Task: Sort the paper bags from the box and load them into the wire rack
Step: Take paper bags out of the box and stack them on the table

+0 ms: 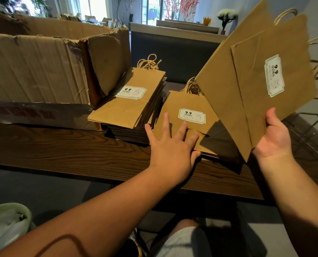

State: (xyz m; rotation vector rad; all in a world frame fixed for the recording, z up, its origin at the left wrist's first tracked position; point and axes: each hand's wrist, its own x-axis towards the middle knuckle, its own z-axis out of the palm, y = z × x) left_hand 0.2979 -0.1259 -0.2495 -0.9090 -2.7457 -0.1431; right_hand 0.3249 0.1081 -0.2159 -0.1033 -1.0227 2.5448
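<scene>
At two o'clock, flat brown paper bags [256,75] are gripped by the right hand [274,136] for racking, while the lower stack of brown bags [182,127] is steadied by the spread left hand [173,145].

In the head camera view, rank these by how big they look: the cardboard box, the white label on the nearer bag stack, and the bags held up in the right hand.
1. Cardboard box
2. Held-up bags in the right hand; they are nearer the camera, so true size is unsure
3. White label
</scene>
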